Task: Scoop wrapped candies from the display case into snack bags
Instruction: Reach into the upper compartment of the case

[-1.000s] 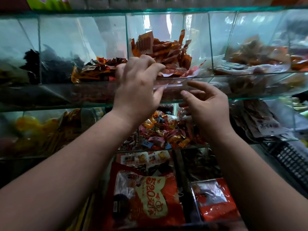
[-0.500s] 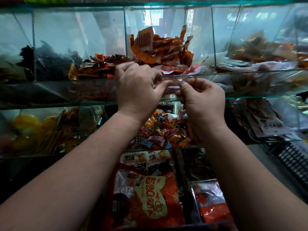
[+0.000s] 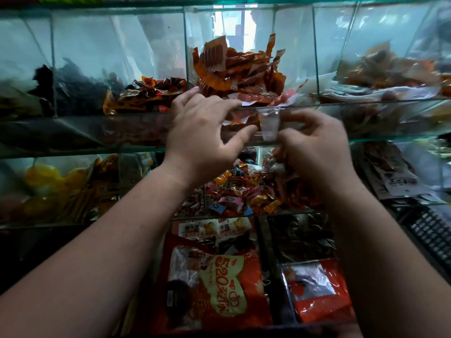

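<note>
"Two hands are up, above the red pack [image 3: 219,289]. Grip state?"
"Left hand [image 3: 202,135]: fingers spread, thumb apart, holding nothing visible. Right hand [image 3: 319,152]: blurred, fingers curled, apparently pinching a clear bag [image 3: 269,125] that hangs between the hands."
"Step in hand?"
"Probably opening the bag. No scoop is visible; filling looks not yet begun."
"Where are the candies [image 3: 239,193]?"
"Heaped on the middle shelf of the case [image 3: 73,152], behind and below the hands. Sachets [image 3: 239,69] fill the compartment above."
"Next move?"
"Part the bag mouth with both hands, lower it to the candies, then load. Thin film: keep a firm pinch."
</note>
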A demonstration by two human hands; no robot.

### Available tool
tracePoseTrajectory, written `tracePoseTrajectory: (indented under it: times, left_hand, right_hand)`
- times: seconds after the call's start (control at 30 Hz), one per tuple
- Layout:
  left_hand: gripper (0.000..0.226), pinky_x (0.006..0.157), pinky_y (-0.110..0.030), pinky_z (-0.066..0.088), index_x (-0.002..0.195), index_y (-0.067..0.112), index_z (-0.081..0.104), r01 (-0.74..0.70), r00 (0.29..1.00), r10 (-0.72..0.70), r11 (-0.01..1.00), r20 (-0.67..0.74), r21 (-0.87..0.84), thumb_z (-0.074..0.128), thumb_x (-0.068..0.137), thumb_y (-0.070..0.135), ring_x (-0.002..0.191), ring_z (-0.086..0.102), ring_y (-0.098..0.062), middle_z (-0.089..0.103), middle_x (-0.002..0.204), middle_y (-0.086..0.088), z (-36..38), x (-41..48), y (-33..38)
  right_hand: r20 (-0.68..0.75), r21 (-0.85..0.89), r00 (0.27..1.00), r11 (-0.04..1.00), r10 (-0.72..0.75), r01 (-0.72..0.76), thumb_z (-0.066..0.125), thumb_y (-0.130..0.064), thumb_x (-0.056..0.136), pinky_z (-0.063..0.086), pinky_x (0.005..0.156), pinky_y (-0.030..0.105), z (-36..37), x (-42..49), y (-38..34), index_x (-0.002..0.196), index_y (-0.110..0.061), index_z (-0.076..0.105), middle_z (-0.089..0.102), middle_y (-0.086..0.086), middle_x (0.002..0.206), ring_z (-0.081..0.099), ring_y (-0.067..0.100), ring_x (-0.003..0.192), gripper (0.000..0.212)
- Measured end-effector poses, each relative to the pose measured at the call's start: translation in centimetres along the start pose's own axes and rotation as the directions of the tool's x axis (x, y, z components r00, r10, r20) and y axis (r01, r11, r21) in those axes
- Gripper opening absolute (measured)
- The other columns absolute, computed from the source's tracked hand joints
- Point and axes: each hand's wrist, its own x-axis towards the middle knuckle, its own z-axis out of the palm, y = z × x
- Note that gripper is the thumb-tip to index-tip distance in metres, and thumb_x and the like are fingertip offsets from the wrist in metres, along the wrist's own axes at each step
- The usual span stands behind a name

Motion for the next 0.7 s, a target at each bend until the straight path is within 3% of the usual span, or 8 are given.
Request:
tracePoseTrajectory:
  times: [0.03,0.13,0.23,0.3,0.4,0.5,0.6,0.7]
  left_hand:
    - [0.048,0.114,-0.037,0.021,0.127,0.021,0.065,-0.008,1.0,0.009,1.0,0.024,-0.009,0.052,0.091,0.051,0.106,0.055,-0.014,0.067,0.107,0.008,-0.2,-0.2,0.0]
    - [0.045,0.121,-0.046,0.019,0.132,0.013,0.06,-0.006,1.0,0.005,0.998,-0.023,-0.063,0.059,0.09,0.03,0.132,0.045,-0.02,0.058,0.135,-0.003,-0.3,-2.6,0.3]
    - [0.024,0.107,-0.049,0.038,0.109,0.006,0.068,-0.051,0.989,0.037,0.994,-0.14,-0.096,0.064,0.086,0.012,0.122,0.052,-0.03,0.061,0.125,-0.012,1.2,-7.3,0.0]
    - [0.018,0.101,-0.05,0.042,0.103,0.009,0.069,0.037,0.998,-0.04,0.997,-0.045,-0.07,0.067,0.087,0.015,0.115,0.055,-0.028,0.062,0.117,-0.007,2.9,-11.0,-0.8]
    - [0.025,0.106,-0.051,0.04,0.112,0.016,0.071,0.21,0.95,-0.203,0.978,0.238,-0.006,0.069,0.09,0.029,0.122,0.051,-0.026,0.06,0.122,-0.003,5.3,-15.6,-2.2]
    - [0.038,0.118,-0.054,0.028,0.131,0.027,0.064,0.298,0.845,-0.287,0.953,0.451,0.048,0.065,0.094,0.036,0.14,0.034,-0.02,0.049,0.144,0.0,7.4,-17.8,-3.0]
    - [0.035,0.12,-0.058,0.021,0.128,0.029,0.066,0.278,0.869,-0.27,0.96,0.414,0.043,0.067,0.093,0.031,0.142,0.025,-0.017,0.046,0.149,-0.001,8.7,-18.0,-3.4]
    - [0.032,0.117,-0.066,0.022,0.119,0.03,0.072,0.291,0.887,-0.281,0.956,0.365,0.029,0.074,0.087,0.025,0.143,0.022,-0.018,0.044,0.151,-0.001,9.1,-17.6,-3.8]
  right_hand:
    - [-0.016,-0.135,0.999,0.99,-0.032,0.029,0.064,-0.015,0.093,0.057,0.054,0.021,0.2,-0.1,0.4,0.114,-0.013,0.074,0.075,-0.002,0.089,0.07,0.007,0.069,0.023]
    - [-0.034,-0.301,0.995,0.951,-0.089,0.075,0.065,-0.033,0.093,0.055,0.061,0.02,0.2,-0.9,1.5,0.105,-0.016,0.079,0.07,-0.012,0.079,0.067,-0.003,0.07,0.025]
    - [-0.047,-0.4,0.993,0.913,-0.106,0.079,0.069,-0.038,0.089,0.045,0.057,0.007,0.0,-2.8,3.5,0.103,-0.021,0.079,0.066,-0.018,0.078,0.061,-0.014,0.073,0.024]
    - [0.002,-0.43,1.0,0.903,-0.031,0.029,0.071,-0.036,0.088,0.042,0.054,0.001,0.2,-4.7,5.8,0.109,-0.023,0.077,0.069,-0.018,0.083,0.061,-0.016,0.074,0.025]
    - [0.06,-0.508,0.98,0.851,0.191,-0.135,0.072,-0.042,0.086,0.048,0.06,0.016,0.8,-7.0,9.5,0.106,-0.025,0.077,0.072,-0.015,0.086,0.066,-0.002,0.075,0.027]
    - [0.021,-0.64,0.97,0.748,0.243,-0.174,0.067,-0.046,0.086,0.051,0.068,0.029,1.2,-7.2,12.3,0.108,-0.028,0.074,0.075,-0.008,0.095,0.069,0.018,0.089,0.03]
    - [-0.004,-0.759,0.993,0.646,0.117,-0.079,0.064,-0.048,0.088,0.051,0.079,0.036,1.7,-6.7,14.0,0.12,-0.027,0.069,0.058,-0.002,0.098,0.056,0.025,0.104,0.039]
    - [0.033,-0.786,0.995,0.618,0.094,-0.032,0.07,-0.052,0.085,0.053,0.093,0.044,2.7,-6.2,15.5,0.125,-0.033,0.068,0.052,0.005,0.123,0.045,0.028,0.121,0.044]
